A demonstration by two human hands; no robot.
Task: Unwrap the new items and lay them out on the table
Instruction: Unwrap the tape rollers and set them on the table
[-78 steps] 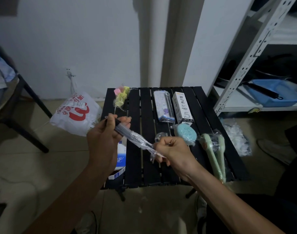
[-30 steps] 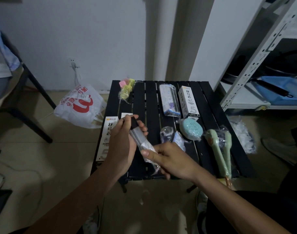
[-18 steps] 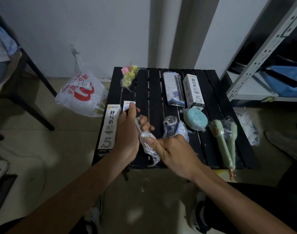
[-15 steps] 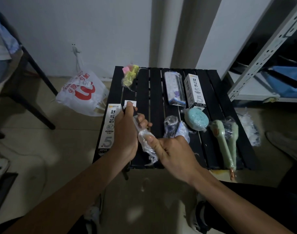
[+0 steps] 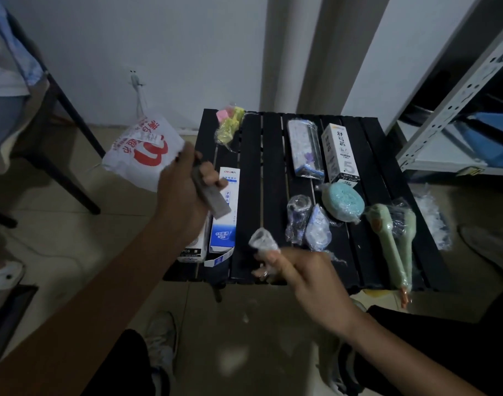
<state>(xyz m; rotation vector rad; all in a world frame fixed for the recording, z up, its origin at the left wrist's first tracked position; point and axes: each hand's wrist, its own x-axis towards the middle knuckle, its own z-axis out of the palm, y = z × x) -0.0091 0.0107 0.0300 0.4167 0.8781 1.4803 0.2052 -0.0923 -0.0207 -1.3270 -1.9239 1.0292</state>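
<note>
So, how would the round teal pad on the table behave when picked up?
The round teal pad looks spongy, so probably light and squashy. Its clear film may feel slippery. Lying flat, it should not roll.

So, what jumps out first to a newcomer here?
The left hand grips a grey stick above the left side of the slatted table; the right hand pinches a crumpled clear wrapper at its near edge. Right of them lies a teal sponge, beside green brushes.
</note>
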